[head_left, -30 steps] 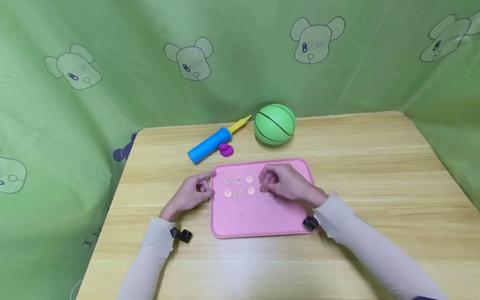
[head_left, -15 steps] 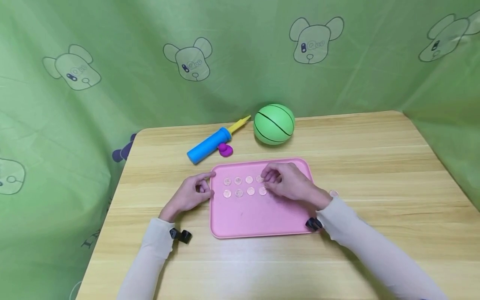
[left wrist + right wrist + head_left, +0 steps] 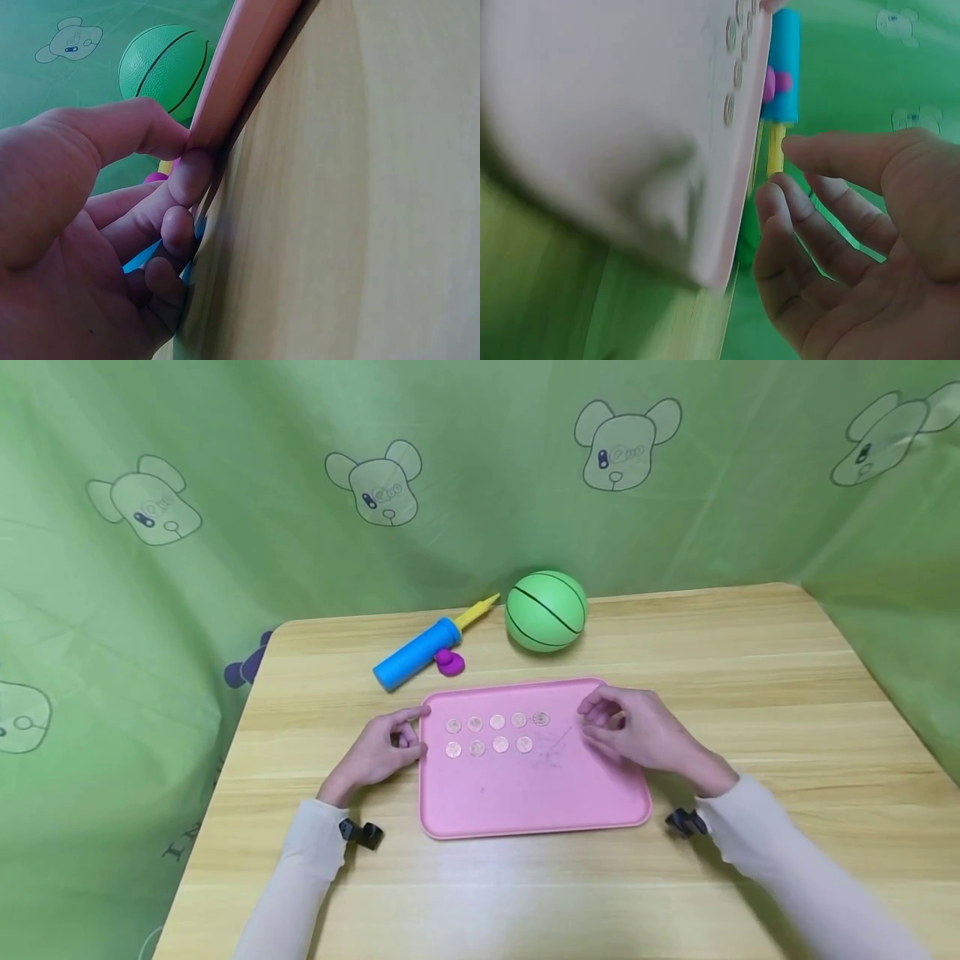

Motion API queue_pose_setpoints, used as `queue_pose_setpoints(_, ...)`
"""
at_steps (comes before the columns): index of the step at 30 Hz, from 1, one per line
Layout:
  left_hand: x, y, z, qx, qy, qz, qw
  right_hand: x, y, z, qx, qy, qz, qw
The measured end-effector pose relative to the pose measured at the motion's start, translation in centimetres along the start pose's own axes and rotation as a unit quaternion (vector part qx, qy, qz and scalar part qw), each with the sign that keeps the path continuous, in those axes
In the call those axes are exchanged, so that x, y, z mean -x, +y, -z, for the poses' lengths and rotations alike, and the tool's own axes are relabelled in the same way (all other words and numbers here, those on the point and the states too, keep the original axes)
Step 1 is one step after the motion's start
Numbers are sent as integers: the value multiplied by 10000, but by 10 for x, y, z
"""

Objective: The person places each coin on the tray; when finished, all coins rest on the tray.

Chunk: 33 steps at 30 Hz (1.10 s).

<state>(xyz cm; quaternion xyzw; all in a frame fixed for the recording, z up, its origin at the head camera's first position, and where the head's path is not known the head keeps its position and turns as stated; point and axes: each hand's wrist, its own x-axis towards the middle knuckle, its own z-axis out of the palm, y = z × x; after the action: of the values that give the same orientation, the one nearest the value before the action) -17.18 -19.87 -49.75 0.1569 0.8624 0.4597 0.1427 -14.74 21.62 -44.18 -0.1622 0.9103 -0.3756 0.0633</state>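
A pink tray (image 3: 480, 802) lies on the wooden table, with two rows of small round coins (image 3: 497, 722) in its back left part. The back row reaches one coin further right than the front row. My left hand (image 3: 378, 750) touches the tray's left rim, index fingertip and thumb tip set apart along it. That rim runs past the same hand (image 3: 112, 187) in the left wrist view. Above the tray's right side hovers my right hand (image 3: 645, 727), its fingers loosely bent. Nothing shows between thumb and fingers of the right hand (image 3: 847, 225) in the right wrist view.
Behind the tray lie a blue hand pump (image 3: 417, 654) with a yellow nozzle (image 3: 477, 609) and a small purple lump (image 3: 450, 662). A green ball (image 3: 546, 612) stands near the table's back edge. A green curtain (image 3: 480, 460) hangs behind the table.
My right hand let go of a coin at the right end of the back row and moved right. The loose coin beside the tray is now out of sight. My left hand stayed put.
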Motion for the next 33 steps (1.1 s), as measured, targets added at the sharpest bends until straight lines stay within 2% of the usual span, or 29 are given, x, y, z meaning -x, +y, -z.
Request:
queue_pose_setpoints(10,1,1,-1,6,7,-10,10000,28,38,30,345,223,235,9989)
queue_pose_setpoints(14,1,1,0,-12,23,10,10000,35,48,36,443,222,152,9987)
queue_pose_setpoints(19,0,0,-1,-15,-21,35,10000,44,59,40,523,215,23,9984)
queue_pose_setpoints(33,0,0,-1,-24,-3,60,10000,60,80,39,959,176,109,9952)
